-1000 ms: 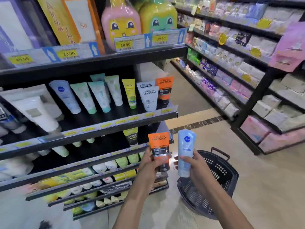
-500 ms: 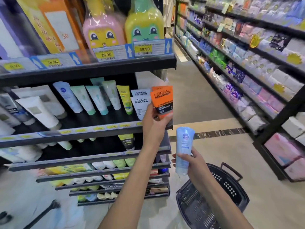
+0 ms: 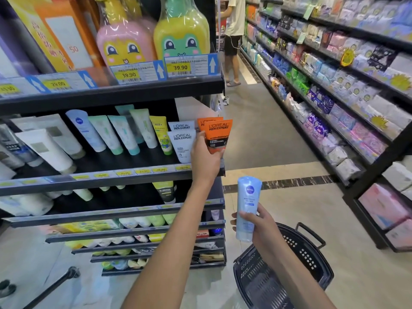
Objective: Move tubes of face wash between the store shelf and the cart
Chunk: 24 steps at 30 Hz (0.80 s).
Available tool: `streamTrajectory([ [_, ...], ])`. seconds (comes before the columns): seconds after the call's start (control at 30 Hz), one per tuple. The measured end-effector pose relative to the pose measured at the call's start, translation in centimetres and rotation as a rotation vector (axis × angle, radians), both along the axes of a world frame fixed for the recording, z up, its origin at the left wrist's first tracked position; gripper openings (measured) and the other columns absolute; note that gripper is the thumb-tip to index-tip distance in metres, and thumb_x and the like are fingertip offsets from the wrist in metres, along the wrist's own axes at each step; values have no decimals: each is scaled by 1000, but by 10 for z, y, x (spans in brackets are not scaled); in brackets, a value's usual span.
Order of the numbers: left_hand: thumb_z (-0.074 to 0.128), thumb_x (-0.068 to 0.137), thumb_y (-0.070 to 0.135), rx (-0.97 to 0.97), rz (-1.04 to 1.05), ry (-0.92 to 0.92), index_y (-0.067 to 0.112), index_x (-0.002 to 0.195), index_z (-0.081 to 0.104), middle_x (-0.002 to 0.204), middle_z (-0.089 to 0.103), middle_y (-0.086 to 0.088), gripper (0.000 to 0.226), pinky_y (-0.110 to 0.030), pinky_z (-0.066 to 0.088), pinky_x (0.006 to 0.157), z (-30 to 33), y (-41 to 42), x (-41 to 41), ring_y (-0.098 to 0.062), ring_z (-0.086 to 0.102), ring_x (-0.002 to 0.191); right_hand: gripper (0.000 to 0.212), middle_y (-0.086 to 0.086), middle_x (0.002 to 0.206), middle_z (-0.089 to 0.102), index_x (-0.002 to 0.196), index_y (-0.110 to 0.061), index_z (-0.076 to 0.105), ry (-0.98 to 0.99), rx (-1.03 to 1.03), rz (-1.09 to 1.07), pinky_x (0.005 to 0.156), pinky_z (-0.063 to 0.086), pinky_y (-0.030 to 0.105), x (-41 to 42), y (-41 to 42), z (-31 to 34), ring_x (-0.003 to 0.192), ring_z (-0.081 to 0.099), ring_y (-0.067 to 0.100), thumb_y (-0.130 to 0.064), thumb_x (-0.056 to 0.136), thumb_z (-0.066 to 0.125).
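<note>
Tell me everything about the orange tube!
The orange tube looks like soft plastic, bright orange with a black band across its middle, and reads L'OREAL MEN EXPERT in black letters. It stands nearly upright, flat sealed end up, at the right end of the shelf, right in front of another orange tube. The left hand grips its lower half, hiding the bottom.

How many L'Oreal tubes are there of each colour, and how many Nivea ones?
Orange L'Oreal tubes: 2, one in the left hand, one behind it on the shelf.
White L'Oreal tubes: 2.
Blue-and-white Nivea tubes: 2, one on the shelf, one in the right hand.
Total: 6
</note>
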<state>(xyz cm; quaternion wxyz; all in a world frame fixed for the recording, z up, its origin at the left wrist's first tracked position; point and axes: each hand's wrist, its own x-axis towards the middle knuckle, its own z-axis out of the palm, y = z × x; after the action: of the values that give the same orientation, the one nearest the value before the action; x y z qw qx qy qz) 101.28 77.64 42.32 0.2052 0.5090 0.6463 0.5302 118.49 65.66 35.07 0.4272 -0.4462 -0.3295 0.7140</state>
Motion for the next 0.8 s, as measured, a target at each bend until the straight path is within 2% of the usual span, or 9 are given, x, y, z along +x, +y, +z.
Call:
streamTrajectory([
  [0.1,78,86,15,-13,4,8,27,132,49,122,67,7,56,-40,56,96,-2,-4,3,-13,66,110,56,16,98,74,127,-15,61,15,3,10,72,59,39,3,-2,-2,86,74,30,-23,75,78],
  [0.2,73,87,3,-45,32,26,21,129,49,114,65,8,51,-24,53,85,-1,-9,6,-13,66,105,56,16,98,74,128,-13,61,28,1,11,72,59,39,4,-3,-5,86,73,31,-21,75,78],
  [0.33,66,92,4,-81,76,87,21,127,48,119,66,2,43,-32,54,86,-2,-13,10,-17,66,107,55,17,101,74,127,-15,62,36,-2,0,74,59,40,6,-7,-7,91,73,32,-23,75,78],
  [0.47,60,94,7,-125,102,185,21,120,46,113,67,-2,32,-46,59,81,0,-15,9,-24,67,99,56,18,102,73,128,-15,62,32,-14,-3,81,58,46,8,-9,-14,94,69,35,-22,74,79],
  [0.57,62,95,12,-142,124,235,15,120,48,112,65,-6,28,-46,57,81,5,-17,9,-29,64,100,56,18,104,72,127,-14,63,30,-21,-14,85,58,47,8,-12,-17,94,68,35,-22,74,80],
  [0.7,66,95,19,-160,118,237,12,125,51,116,64,-7,34,-41,54,84,6,-18,8,-27,61,104,54,19,107,72,126,-17,64,34,-24,-11,88,57,49,8,-16,-17,96,69,34,-23,75,81],
  [0.8,70,95,26,-155,123,207,15,126,53,116,64,-4,37,-36,51,83,6,-18,6,-24,61,104,41,19,107,74,125,-17,65,21,-7,-2,92,56,52,9,-18,-17,95,70,33,-13,86,78],
])
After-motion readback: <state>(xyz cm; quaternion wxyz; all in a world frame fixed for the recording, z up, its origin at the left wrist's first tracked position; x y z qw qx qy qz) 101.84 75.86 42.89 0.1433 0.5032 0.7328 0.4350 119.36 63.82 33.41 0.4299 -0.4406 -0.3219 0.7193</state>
